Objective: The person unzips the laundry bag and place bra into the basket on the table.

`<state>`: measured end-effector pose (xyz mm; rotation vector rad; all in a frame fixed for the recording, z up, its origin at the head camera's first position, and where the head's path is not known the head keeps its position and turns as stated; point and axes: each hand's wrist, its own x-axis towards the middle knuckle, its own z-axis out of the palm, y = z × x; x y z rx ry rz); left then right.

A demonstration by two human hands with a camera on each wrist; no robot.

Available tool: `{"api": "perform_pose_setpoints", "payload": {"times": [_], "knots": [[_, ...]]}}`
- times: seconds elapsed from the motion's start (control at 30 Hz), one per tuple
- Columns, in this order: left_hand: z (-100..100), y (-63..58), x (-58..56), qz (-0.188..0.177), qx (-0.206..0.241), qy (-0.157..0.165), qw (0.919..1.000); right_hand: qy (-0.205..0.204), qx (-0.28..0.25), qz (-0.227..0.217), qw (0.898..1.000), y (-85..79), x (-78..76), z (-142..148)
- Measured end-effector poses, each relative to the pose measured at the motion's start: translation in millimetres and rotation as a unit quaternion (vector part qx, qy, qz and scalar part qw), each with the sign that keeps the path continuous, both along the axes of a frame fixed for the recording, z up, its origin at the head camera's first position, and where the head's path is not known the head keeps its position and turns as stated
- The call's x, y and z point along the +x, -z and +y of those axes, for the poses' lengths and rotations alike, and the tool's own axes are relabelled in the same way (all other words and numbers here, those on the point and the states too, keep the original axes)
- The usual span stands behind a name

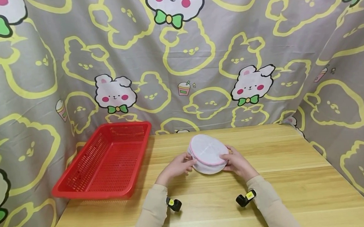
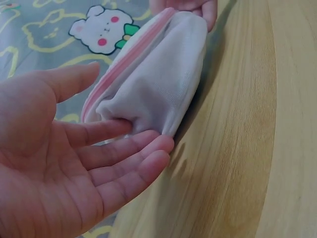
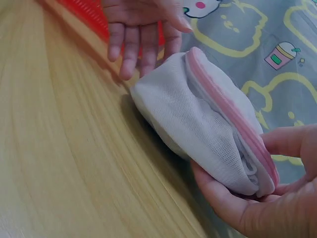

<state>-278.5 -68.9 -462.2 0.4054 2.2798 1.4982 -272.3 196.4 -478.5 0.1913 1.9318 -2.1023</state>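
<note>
A round white mesh laundry bag [image 1: 208, 150] with a pink zipper band around its upper edge is held tilted over the table. My right hand [image 1: 237, 162] grips its right side, thumb at the pink band and fingers beneath, as the right wrist view shows the bag [image 3: 173, 109] close up. At the left side of the bag is my left hand [image 1: 179, 167], its fingers extended and loosely spread. In the left wrist view the fingertips of that hand [image 2: 74, 148] touch the white mesh, while the thumb stands apart from it.
A red plastic basket [image 1: 128, 191] with perforated walls stands on the left of the wooden table [image 1: 268, 198]. Behind and at both sides hangs a grey curtain [image 1: 200, 102] printed with cartoon animals. Each wrist wears a small black camera.
</note>
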Motion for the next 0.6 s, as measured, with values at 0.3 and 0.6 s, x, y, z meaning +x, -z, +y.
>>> {"api": "perform_pose_setpoints", "payload": {"times": [0.3, 0.6], "knots": [[-8.0, 1.7, -3.5, 0.003, -0.005, -0.013, 0.9999, 0.003, -0.046, -0.016, 0.999, 4.4, -2.7, 5.1], [-15.4, -2.9, -9.5, 0.03, -0.016, -0.07, 0.997, -0.005, -0.056, -0.024, 0.998, 5.3, -2.6, 9.4]]}}
